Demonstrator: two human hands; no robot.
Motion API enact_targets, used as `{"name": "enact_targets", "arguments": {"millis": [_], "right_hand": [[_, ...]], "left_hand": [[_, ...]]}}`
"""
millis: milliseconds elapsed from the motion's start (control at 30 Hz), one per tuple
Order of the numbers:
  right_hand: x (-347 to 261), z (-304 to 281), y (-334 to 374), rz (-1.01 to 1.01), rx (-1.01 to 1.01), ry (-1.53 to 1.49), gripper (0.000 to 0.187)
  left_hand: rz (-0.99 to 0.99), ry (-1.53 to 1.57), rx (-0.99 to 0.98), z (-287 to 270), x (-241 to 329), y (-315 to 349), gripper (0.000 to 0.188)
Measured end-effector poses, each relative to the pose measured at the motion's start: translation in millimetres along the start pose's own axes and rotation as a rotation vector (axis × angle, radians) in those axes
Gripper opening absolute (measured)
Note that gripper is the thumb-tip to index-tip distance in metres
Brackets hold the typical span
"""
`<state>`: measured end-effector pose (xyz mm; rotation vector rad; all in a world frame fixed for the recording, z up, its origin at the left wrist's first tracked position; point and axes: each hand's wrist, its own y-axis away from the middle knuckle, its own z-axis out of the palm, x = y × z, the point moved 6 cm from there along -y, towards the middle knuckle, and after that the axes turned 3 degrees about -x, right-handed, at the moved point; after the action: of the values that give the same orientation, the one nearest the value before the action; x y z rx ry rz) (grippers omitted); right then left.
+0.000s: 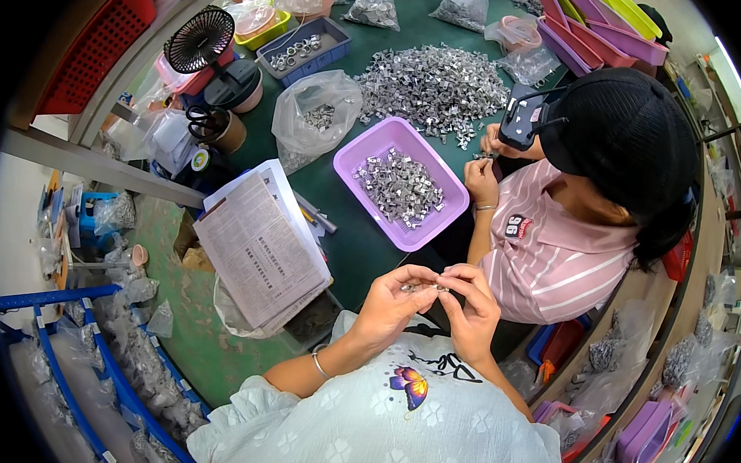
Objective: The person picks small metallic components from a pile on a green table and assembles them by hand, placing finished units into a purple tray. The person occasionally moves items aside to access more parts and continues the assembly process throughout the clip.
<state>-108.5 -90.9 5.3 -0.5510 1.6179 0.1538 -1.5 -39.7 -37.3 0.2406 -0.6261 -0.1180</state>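
Observation:
My left hand (393, 306) and my right hand (472, 312) meet close in front of my chest, fingertips pinched together. Between them sit small silvery metal pieces (440, 288), partly covered by the fingers; their exact shape is too small to make out. Just beyond my hands stands a purple plastic tray (458, 184) holding many small metal clips (402, 191). Farther back, a large heap of similar metal clips (433, 84) lies loose on the green table.
A co-worker in a black cap (627, 136) sits at the right, hands beside the heap. To the left are a stack of papers (261, 242), a clear bag (318, 111), a grey-blue bin (309, 52) and a small black fan (200, 42). Blue racks (112, 369) stand lower left.

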Motion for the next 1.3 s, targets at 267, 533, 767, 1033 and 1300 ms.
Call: {"name": "enact_targets", "arguments": {"millis": [267,533,767,1033,1300], "right_hand": [[-2,-3,-2,-0.094,0.042,0.026,0.019],[5,1,-3,-0.007,0.033,-0.149,0.017],[9,4,-3,0.002,0.063,-0.105,0.016],[7,6,-4,0.032,0.059,-0.069,0.018],[18,8,-3,0.123,-0.003,-0.121,0.018]], "left_hand": [[0.048,-0.049,0.014,3,7,1,0.014],[0.135,-0.139,0.026,6,15,0,0.015],[-0.002,-0.025,0.006,0,7,-4,0.018],[-0.024,-0.063,0.033,-4,3,-9,0.02],[0.007,-0.066,0.034,-7,3,-11,0.021]]}}
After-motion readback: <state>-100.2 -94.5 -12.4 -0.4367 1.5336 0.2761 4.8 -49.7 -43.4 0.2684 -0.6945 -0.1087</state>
